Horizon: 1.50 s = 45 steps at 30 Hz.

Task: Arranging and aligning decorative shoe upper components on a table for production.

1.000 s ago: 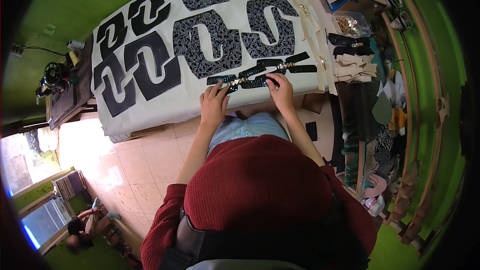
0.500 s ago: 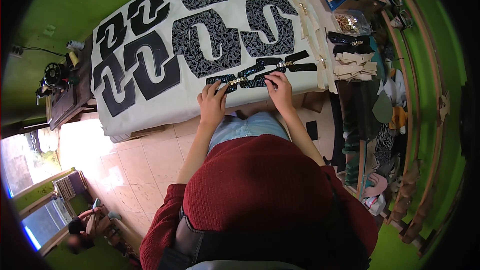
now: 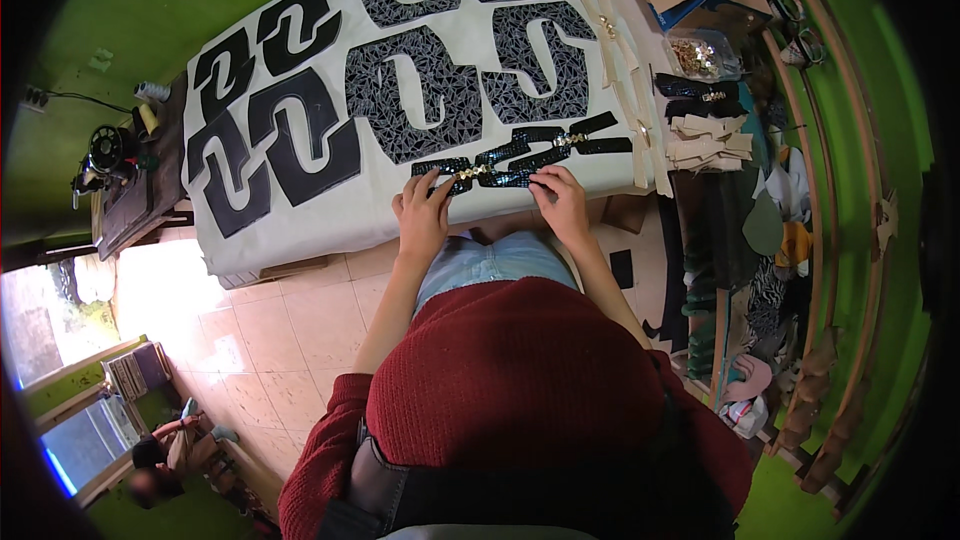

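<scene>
2 glossy black straps (image 3: 474, 173) with gold ornaments lie near the near edge of the table (image 3: 350, 225), meeting or overlapping at their inner ends; I cannot tell which. At the left strap's outer end, the left hand (image 3: 423, 217) has its fingers slightly apart and touching the strap; whether they pinch it, I cannot tell. Thumb and forefinger of the right hand (image 3: 563, 204) come close together at that same strap's other end, their grip equally unclear. Beyond lie 4 patterned curved pieces (image 3: 378, 90) and, to their left, 4 plain black curved pieces (image 3: 328, 165). Beige straps (image 3: 622, 68) with gold ornaments line the right edge, near a stack of beige strips (image 3: 708, 143).
</scene>
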Motion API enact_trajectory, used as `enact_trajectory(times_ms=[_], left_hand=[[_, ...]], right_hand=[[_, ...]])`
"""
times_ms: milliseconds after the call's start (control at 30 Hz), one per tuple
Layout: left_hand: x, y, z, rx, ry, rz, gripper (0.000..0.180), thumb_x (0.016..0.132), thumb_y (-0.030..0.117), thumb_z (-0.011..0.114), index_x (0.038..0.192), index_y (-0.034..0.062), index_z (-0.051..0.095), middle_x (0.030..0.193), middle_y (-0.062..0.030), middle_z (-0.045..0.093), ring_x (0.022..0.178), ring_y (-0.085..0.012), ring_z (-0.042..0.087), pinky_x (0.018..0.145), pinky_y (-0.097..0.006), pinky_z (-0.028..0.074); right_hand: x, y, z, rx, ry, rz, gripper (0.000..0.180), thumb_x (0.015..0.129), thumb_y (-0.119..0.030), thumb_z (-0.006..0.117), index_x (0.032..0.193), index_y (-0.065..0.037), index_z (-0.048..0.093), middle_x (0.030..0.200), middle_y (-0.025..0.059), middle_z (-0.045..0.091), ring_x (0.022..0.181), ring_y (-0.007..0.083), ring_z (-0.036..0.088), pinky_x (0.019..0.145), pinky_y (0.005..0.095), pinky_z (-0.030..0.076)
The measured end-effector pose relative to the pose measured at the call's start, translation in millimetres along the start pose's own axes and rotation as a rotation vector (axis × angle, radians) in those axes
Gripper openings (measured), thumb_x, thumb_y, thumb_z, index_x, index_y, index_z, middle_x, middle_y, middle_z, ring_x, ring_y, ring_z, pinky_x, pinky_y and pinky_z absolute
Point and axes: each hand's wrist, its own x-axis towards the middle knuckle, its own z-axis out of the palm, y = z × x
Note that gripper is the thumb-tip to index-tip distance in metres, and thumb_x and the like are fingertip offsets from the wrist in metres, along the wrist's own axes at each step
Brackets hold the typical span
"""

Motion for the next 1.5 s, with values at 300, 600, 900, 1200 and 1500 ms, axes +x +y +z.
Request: enact_trajectory(times_ms=[300,600,900,1200,1500], left_hand=[[2.7,-1.1,-0.6,0.018,0.000,0.007,0.039,0.080,0.010,0.061,0.117,0.0204,0.062,0.129,-0.0042,0.051,0.120,-0.0247,0.042,0.096,-0.043,0.027],[1.9,-1.3,0.8,0.015,0.001,0.002,0.038,0.081,0.010,0.061,0.118,0.0199,0.062,0.129,-0.0050,0.051,0.120,-0.0252,0.042,0.097,-0.043,0.026],[2.6,-3.6,-1.5,-0.056,0.019,-0.050,0.036,0.080,0.014,0.063,0.116,0.0158,0.062,0.127,-0.0039,0.052,0.116,-0.0236,0.046,0.093,-0.041,0.029],[3.4,-6.9,-2.2,-0.074,0.034,-0.051,0.032,0.080,0.016,0.065,0.112,0.0140,0.064,0.124,-0.0038,0.053,0.107,-0.0218,0.050,0.091,-0.040,0.030],[-0.9,-6.2,-5.4,-0.061,0.054,-0.038,0.031,0.079,0.015,0.065,0.110,0.0143,0.065,0.121,-0.0032,0.055,0.105,-0.0220,0.050,0.090,-0.038,0.030]], right_hand=[[-3.3,2.0,-2.1,-0.003,-0.038,0.049,0.015,0.076,-0.004,0.069,0.090,-0.001,0.068,0.094,0.0104,0.064,0.079,0.0239,0.064,0.067,0.0304,0.052],[-4.5,4.0,-4.9,-0.081,-0.062,-0.009,0.015,0.075,-0.006,0.069,0.090,-0.003,0.069,0.095,0.0102,0.063,0.087,0.0273,0.062,0.077,0.0339,0.049],[-4.6,7.2,-2.6,-0.047,-0.015,0.015,0.016,0.074,-0.003,0.068,0.090,-0.004,0.069,0.099,0.0104,0.064,0.091,0.0274,0.062,0.078,0.0342,0.050],[-0.8,11.2,0.7,-0.126,0.029,-0.088,0.017,0.074,-0.001,0.068,0.090,-0.005,0.070,0.097,0.0091,0.065,0.088,0.0276,0.062,0.078,0.0340,0.050],[-0.9,3.3,2.4,-0.147,0.049,-0.162,0.015,0.073,0.000,0.068,0.086,-0.005,0.070,0.093,0.0085,0.066,0.087,0.0264,0.060,0.076,0.0341,0.050]])
